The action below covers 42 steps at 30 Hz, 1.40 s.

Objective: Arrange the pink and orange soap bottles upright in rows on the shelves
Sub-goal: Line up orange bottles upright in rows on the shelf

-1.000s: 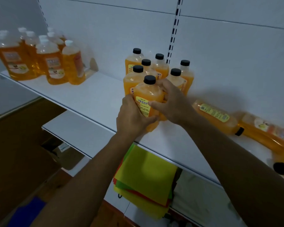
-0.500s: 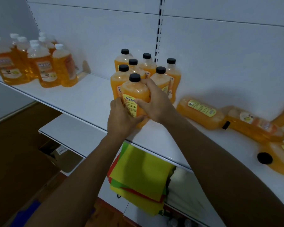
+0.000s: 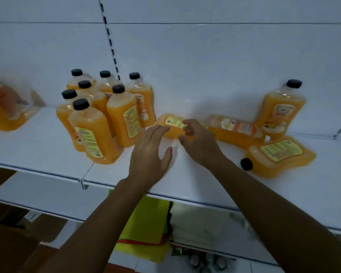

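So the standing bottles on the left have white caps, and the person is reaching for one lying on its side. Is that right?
Not quite. The head view shows the standing bottles have black caps, not white. The rest holds: both the right hand and the left hand reach toward a bottle lying on its side on the shelf.

Below the shelves, a stack of yellow-green cloths (image 3: 146, 229) with a red edge lies near centre. Brown cardboard boxes (image 3: 18, 239) sit at the near left.

Seven upright orange bottles (image 3: 95, 133); lying bottle (image 3: 170, 126) beside them
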Tool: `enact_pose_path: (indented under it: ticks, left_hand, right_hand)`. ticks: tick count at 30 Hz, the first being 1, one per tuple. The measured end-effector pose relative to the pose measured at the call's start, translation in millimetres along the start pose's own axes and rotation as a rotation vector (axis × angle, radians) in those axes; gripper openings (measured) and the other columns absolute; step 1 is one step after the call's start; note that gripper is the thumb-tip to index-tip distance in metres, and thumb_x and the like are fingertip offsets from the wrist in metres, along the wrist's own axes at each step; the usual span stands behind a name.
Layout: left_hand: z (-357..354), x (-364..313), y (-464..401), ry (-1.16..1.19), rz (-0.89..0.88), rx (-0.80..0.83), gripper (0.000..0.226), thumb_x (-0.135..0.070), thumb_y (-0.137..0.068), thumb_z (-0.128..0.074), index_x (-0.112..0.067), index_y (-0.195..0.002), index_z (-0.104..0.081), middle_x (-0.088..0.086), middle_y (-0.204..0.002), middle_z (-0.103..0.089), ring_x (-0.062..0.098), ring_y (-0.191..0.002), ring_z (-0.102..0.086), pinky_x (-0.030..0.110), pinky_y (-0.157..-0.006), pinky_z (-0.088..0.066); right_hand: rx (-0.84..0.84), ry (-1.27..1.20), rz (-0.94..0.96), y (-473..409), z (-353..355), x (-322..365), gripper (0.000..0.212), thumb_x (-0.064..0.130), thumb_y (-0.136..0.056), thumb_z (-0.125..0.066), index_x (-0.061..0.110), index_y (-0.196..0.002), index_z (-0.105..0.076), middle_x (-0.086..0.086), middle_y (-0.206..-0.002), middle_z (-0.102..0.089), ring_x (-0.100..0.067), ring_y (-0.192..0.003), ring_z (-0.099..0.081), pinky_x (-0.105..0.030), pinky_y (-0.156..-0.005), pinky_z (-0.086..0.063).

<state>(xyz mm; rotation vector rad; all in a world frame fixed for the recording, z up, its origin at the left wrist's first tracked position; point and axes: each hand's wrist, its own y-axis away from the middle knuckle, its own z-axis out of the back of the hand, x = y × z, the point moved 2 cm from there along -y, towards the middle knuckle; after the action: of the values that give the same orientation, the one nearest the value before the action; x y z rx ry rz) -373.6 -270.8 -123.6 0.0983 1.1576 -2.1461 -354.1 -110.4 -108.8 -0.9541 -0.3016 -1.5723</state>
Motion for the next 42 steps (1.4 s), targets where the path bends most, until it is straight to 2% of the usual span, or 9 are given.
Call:
enact_pose_path:
  ticks: [5, 12, 18, 22, 25, 30, 34, 38, 42]
  left_hand:
    - [-64, -3, -39, -0.115, -0.013, 0.384, 0.074, -0.047, -0.075, -0.066, -0.014, -0.138, -0.045, 0.009, -0.139, -0.051, 0.032, -0.126, -0.045, 0.050, -0.101, -0.043]
    - [-98, -7, -63, -0.465, -0.146, 0.405, 0.076, -0.060, -0.074, -0.067, -0.023, -0.136, -0.044, 0.004, -0.139, -0.050, 0.033, -0.125, -0.047, 0.052, -0.099, -0.038]
    - [-92, -16, -64, -0.602, -0.290, 0.541, 0.066, -0.049, -0.090, -0.056, -0.009, -0.139, -0.040, 0.017, -0.141, -0.047, 0.043, -0.127, -0.045, 0.055, -0.095, -0.045]
    - [-61, -23, -64, -0.495, -0.287, 0.471, 0.060, -0.046, -0.097, -0.039, -0.001, -0.136, -0.041, 0.021, -0.135, -0.052, 0.042, -0.117, -0.054, 0.054, -0.088, -0.051]
    - [-24, -26, -76, -0.245, -0.032, 0.278, 0.056, -0.042, -0.100, -0.038, -0.003, -0.141, -0.035, 0.018, -0.131, -0.054, 0.034, -0.108, -0.059, 0.043, -0.082, -0.049]
    - [30, -14, -74, 0.089, 0.246, 0.050, 0.043, -0.037, -0.103, -0.035, -0.005, -0.130, -0.045, -0.001, -0.102, -0.060, 0.010, -0.091, -0.059, 0.009, -0.072, -0.042]
    - [56, -9, -60, 0.191, 0.279, 0.043, 0.036, -0.033, -0.104, -0.034, -0.010, -0.129, -0.041, -0.015, -0.095, -0.056, -0.007, -0.086, -0.060, 0.015, -0.065, -0.051]
    - [72, 8, -49, 0.077, 0.248, 0.077, 0.036, -0.037, -0.103, -0.033, -0.014, -0.130, -0.044, -0.003, -0.089, -0.060, 0.010, -0.077, -0.061, 0.027, -0.058, -0.049]
    - [77, 22, -43, -0.085, 0.186, 0.153, 0.043, -0.033, -0.102, -0.039, -0.009, -0.137, -0.043, 0.010, -0.113, -0.063, 0.019, -0.096, -0.059, 0.020, -0.071, -0.039]
  right_hand:
    - [-0.103, -0.089, -0.044, 20, 17, -26, 0.024, 0.014, -0.090, -0.062, 0.012, -0.114, -0.062, 0.002, -0.102, -0.064, -0.008, -0.092, -0.059, -0.017, -0.080, -0.049]
    - [-0.202, -0.198, -0.224, 25, 22, -55, 0.009, 0.015, -0.092, -0.060, 0.022, -0.095, -0.055, 0.010, -0.087, -0.059, -0.002, -0.079, -0.057, -0.008, -0.066, -0.043]
    - [-0.189, -0.326, -0.325, 22, 26, -60, 0.009, 0.013, -0.092, -0.059, 0.021, -0.095, -0.055, 0.004, -0.090, -0.063, -0.015, -0.083, -0.064, -0.038, -0.075, -0.059]
    - [-0.170, -0.386, -0.286, 24, 25, -50, 0.014, 0.010, -0.092, -0.058, 0.023, -0.096, -0.053, 0.006, -0.093, -0.060, -0.014, -0.086, -0.062, -0.036, -0.075, -0.058]
    - [-0.114, -0.482, -0.278, 23, 20, -38, 0.025, 0.011, -0.089, -0.062, 0.024, -0.107, -0.051, 0.011, -0.105, -0.057, -0.009, -0.096, -0.059, -0.019, -0.069, -0.052]
    - [0.142, -0.463, -0.150, 15, -11, -4, 0.083, 0.036, -0.076, -0.080, 0.023, -0.143, -0.034, 0.006, -0.142, -0.041, -0.012, -0.127, -0.043, -0.035, -0.101, -0.044]
    - [0.219, -0.503, -0.056, 15, -30, 21, 0.069, 0.033, -0.072, -0.081, 0.029, -0.131, -0.045, 0.007, -0.125, -0.058, -0.010, -0.111, -0.057, -0.034, -0.090, -0.052]
    - [0.210, -0.428, -0.053, 11, -52, 32, 0.061, 0.028, -0.070, -0.084, 0.022, -0.120, -0.050, 0.004, -0.113, -0.062, -0.014, -0.100, -0.060, -0.030, -0.080, -0.052]
    - [0.181, -0.359, -0.054, 5, -74, 34, 0.060, 0.026, -0.066, -0.086, 0.019, -0.113, -0.048, -0.001, -0.108, -0.061, -0.020, -0.098, -0.060, -0.039, -0.081, -0.053]
